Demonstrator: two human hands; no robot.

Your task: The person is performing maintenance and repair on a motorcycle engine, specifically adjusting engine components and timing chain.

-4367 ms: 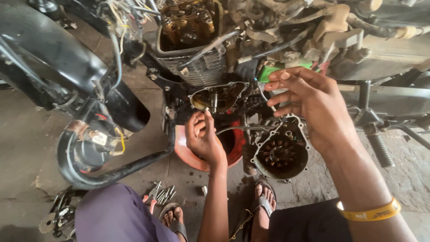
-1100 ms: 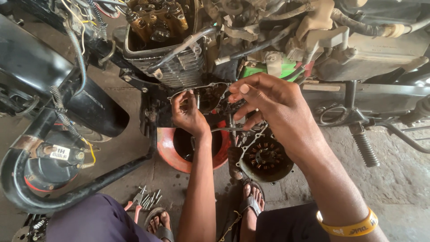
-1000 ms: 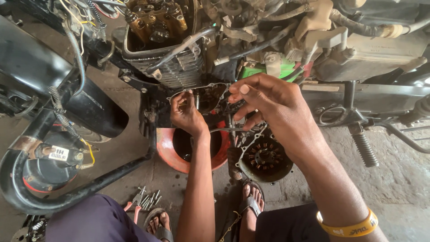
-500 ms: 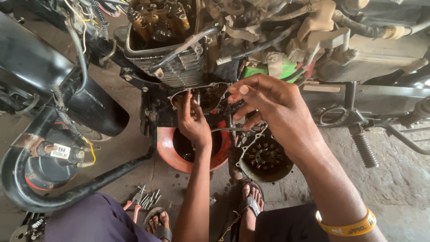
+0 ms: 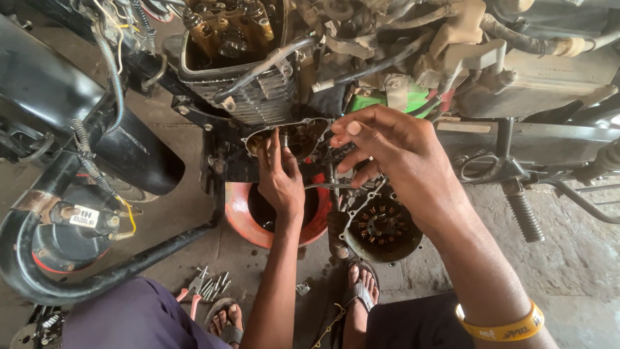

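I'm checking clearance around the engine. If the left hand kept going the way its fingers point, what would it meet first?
Probably the open engine case: the left hand points up into it, fingertips already at its rim; depth is unclear.

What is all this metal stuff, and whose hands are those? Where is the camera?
The camera sits on a person's head and looks down, so you see that person's own two arms, knees and sandalled feet. The metal stuff is a motorcycle engine with its covers taken off, so you can look inside. The left hand reaches up and touches the rim of the open engine case. The right hand works its fingers at the same opening; whether it has a grip on a small part is too hard to see. That arm wears a yellow wristband. On the concrete floor under the engine sits an orange bowl with dark liquid in it. Beside it lies a round removed cover with coils inside. Near the left foot lie loose bolts and pliers.
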